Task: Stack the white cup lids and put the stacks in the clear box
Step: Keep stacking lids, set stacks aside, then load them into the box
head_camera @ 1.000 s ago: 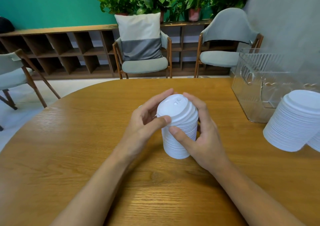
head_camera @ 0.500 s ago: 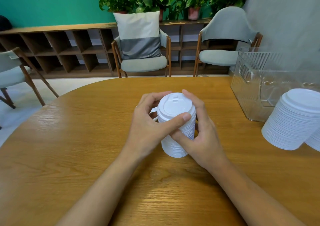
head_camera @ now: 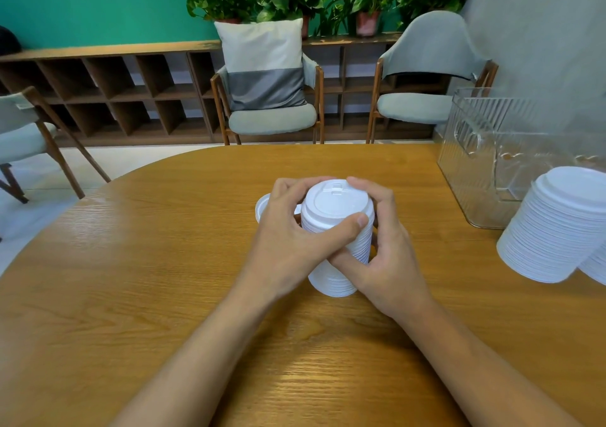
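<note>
White cup lids (head_camera: pixel 334 202), stacked, stand at the middle of the wooden table (head_camera: pixel 131 279), well apart from the clear box (head_camera: pixel 485 171) on the right. Over the last second the left hand (head_camera: pixel 285 246) has closed in. Its thumb now lies across the stack's front and its fingers curl over the far rim, while the right hand (head_camera: pixel 390 262) grips the other side. What seems a loose lid (head_camera: pixel 262 205) now shows behind the left hand. Squaring looks nearly done, and the carry to the box remains. A taller stack (head_camera: pixel 554 230) waits beside the box.
</note>
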The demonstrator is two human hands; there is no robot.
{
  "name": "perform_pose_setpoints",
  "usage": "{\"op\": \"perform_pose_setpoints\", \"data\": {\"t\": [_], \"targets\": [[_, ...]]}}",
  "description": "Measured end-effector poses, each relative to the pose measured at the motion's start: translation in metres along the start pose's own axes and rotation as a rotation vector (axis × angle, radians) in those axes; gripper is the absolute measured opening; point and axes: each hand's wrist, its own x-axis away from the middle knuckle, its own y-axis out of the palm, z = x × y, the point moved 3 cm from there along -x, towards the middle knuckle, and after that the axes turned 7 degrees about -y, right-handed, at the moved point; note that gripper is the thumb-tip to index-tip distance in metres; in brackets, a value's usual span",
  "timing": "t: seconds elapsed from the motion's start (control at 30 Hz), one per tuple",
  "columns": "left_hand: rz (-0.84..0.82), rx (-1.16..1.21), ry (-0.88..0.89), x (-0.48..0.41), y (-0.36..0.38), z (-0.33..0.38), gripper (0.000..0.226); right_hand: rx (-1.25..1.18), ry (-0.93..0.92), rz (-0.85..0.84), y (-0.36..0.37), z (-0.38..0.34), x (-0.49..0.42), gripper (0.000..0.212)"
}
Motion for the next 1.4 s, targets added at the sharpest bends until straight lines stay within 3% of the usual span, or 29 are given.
{"op": "perform_pose_setpoints", "data": {"t": [0.27, 0.33, 0.47, 0.57, 0.67, 0.97, 1.27, 1.4], "targets": [[-0.151, 0.023, 0.066, -0.004, -0.009, -0.011, 0.063, 0.035, 0.011, -0.049, -0.002, 0.001, 0.001, 0.081], [-0.122, -0.003, 0.095, -0.009, -0.021, -0.020, 0.060, 0.060, 0.011, -0.054, -0.003, 0.001, 0.000, 0.081], [0.125, -0.411, 0.187, -0.022, -0.047, -0.047, 0.036, 0.093, 0.027, -0.002, -0.007, 0.004, -0.001, 0.082], [-0.009, -0.720, 0.155, -0.026, -0.051, -0.065, 0.036, 0.104, 0.035, 0.010, -0.008, 0.004, -0.002, 0.084], [-0.022, -0.801, 0.170, -0.029, -0.050, -0.070, 0.024, 0.107, 0.039, 0.002, -0.008, 0.004, -0.002, 0.083], [0.056, -0.663, 0.155, -0.031, -0.048, -0.064, 0.024, 0.112, 0.051, -0.007, -0.008, 0.004, -0.001, 0.083], [0.297, -0.062, 0.044, -0.023, -0.053, -0.034, 0.021, 0.095, 0.044, -0.007, -0.008, 0.003, -0.002, 0.084], [0.289, 0.230, -0.097, -0.024, -0.058, -0.033, 0.018, 0.085, 0.049, -0.016, -0.008, 0.004, -0.002, 0.084]]}}
